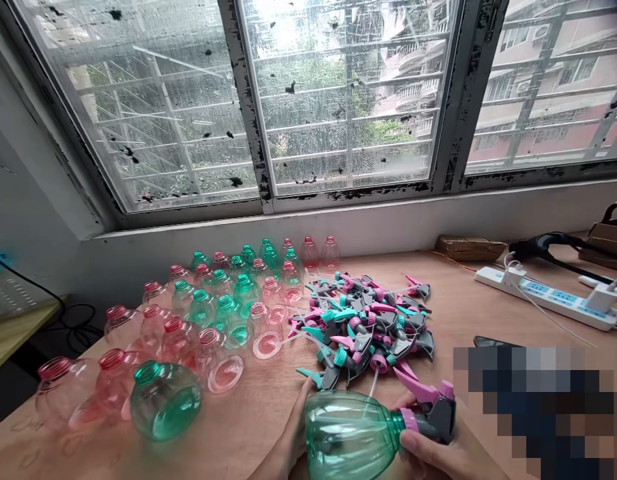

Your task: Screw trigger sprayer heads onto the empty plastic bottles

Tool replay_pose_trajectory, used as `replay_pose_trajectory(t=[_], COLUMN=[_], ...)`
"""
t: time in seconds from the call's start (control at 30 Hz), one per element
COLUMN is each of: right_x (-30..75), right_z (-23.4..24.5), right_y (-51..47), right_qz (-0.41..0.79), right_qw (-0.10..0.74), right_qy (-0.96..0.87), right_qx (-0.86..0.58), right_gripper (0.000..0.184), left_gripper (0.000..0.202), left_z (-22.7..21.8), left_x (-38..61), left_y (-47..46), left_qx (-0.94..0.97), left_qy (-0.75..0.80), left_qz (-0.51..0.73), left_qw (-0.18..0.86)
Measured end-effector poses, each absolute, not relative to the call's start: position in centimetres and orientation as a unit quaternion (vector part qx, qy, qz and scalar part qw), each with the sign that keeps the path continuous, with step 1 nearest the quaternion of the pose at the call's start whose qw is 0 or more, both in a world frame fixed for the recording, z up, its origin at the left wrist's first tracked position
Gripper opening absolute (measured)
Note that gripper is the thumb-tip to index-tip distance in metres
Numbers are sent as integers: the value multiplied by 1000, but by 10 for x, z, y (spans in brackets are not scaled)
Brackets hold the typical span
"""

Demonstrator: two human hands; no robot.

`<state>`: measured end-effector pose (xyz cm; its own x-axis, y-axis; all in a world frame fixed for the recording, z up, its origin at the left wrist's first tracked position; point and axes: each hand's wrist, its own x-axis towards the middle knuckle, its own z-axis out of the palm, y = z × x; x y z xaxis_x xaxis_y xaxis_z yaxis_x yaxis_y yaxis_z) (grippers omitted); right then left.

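A clear green spray bottle (349, 437) lies sideways low in the middle of the view, its neck pointing right. My left hand (297, 421) is closed around its base end, most of the fingers hidden behind it. At the neck sits a trigger sprayer (441, 417) with a pink collar, pink trigger and dark grey body. My right hand (433, 452) grips this sprayer at the collar, the thumb in front. Just beyond the bottle lies a heap of loose trigger sprayers (361, 327) in pink, turquoise and grey, with thin pale tubes.
Several open red and green bottles stand in rows at the left, the green bottle (165, 403) nearest. On the right are a white power strip (545, 297), a brown package (471, 248), a phone (495, 342) and a pixelated patch. A window wall (378, 223) bounds the wooden table (238, 440).
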<state>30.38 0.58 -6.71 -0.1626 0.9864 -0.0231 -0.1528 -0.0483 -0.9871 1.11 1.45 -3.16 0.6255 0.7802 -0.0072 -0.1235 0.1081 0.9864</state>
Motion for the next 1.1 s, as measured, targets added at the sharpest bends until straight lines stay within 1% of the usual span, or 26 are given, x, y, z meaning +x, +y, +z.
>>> replay_pose_trajectory(t=[0.1, 0.23, 0.27, 0.4, 0.57, 0.7, 0.8, 0.93, 1.0, 1.1], right_x=[307, 308, 307, 300, 296, 297, 299, 302, 304, 306], right_z=[-72, -65, -61, -45, -40, -42, -42, -41, -40, -41], right_y=[7, 8, 8, 5, 3, 4, 4, 4, 4, 4], right_qz=[580, 583, 590, 613, 616, 618, 615, 609, 607, 607], right_qw=[471, 452, 456, 474, 490, 486, 489, 477, 463, 458], right_qy=[-507, -530, -522, -484, -462, -467, -477, -501, -515, -519], right_qx=[-430, -418, -414, -407, -408, -405, -394, -388, -389, -390], right_gripper=[52, 53, 54, 58, 57, 53, 51, 44, 47, 49], left_gripper=[125, 106, 106, 124, 114, 119, 121, 126, 126, 119], left_z=[-37, -46, -48, -46, -43, -44, -42, -38, -37, -37], left_x=[9, 8, 8, 8, 5, 3, 4, 5, 6, 7], left_y=[16, 20, 20, 21, 20, 22, 22, 20, 18, 15], left_qx=[585, 574, 576, 587, 592, 631, 648, 639, 632, 625], left_qy=[273, 279, 277, 255, 273, 225, 236, 260, 266, 273], left_qz=[326, 336, 342, 352, 336, 347, 346, 340, 343, 352], left_qw=[691, 693, 689, 683, 680, 656, 637, 639, 642, 641])
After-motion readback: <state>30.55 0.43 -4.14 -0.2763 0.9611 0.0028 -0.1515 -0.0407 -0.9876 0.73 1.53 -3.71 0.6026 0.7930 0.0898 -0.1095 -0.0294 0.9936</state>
